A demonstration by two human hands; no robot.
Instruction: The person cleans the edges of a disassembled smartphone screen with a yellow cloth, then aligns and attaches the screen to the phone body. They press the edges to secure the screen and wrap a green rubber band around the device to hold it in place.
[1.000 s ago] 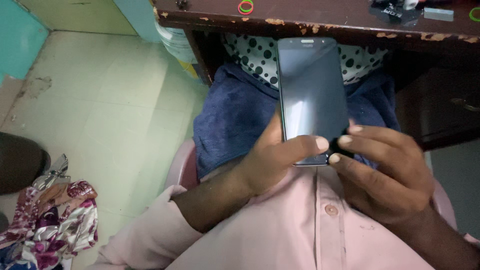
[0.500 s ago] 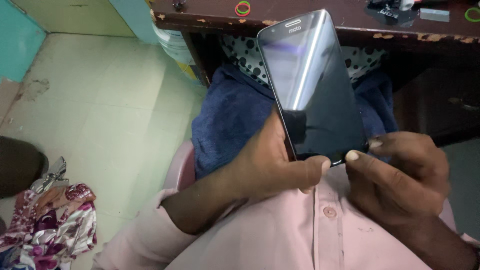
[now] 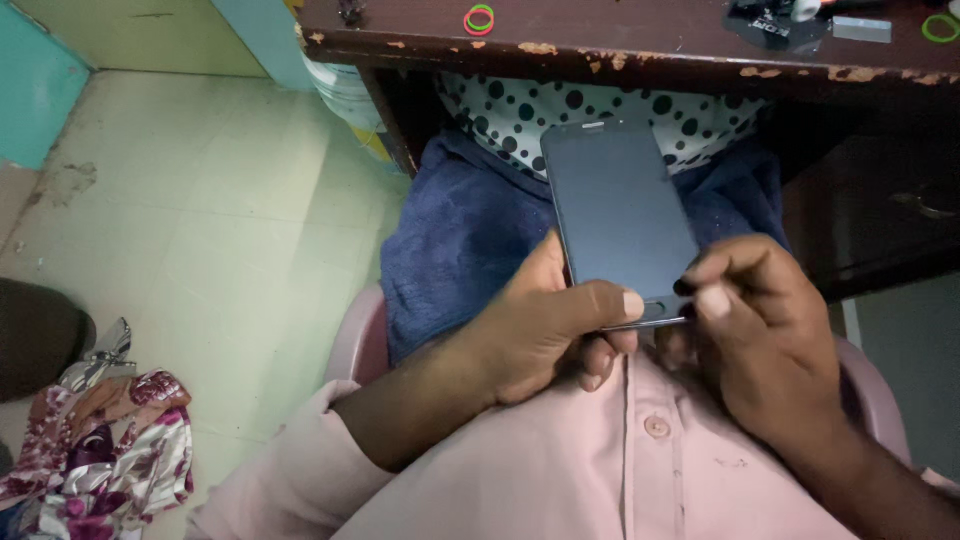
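A dark smartphone (image 3: 620,215) with a blank screen is held over my lap, screen up. My left hand (image 3: 545,325) grips its lower left edge, thumb laid across the bottom of the glass. My right hand (image 3: 765,335) pinches the phone's lower right corner with fingertips and thumb. Under the phone lie a blue towel (image 3: 460,240) and a white cloth with black dots (image 3: 520,110) across my legs. I wear a pink buttoned shirt (image 3: 600,470).
A worn dark wooden desk (image 3: 620,40) spans the top, carrying coloured rubber bands (image 3: 480,18) and small dark parts (image 3: 775,22). A pink chair edge (image 3: 355,340) shows beside my arm. Floral cloth (image 3: 110,450) lies on the tiled floor (image 3: 190,210) at lower left.
The phone has dropped from a raised, tilted pose to lie flatter and lower over my lap. My right hand has shifted onto its lower right corner.
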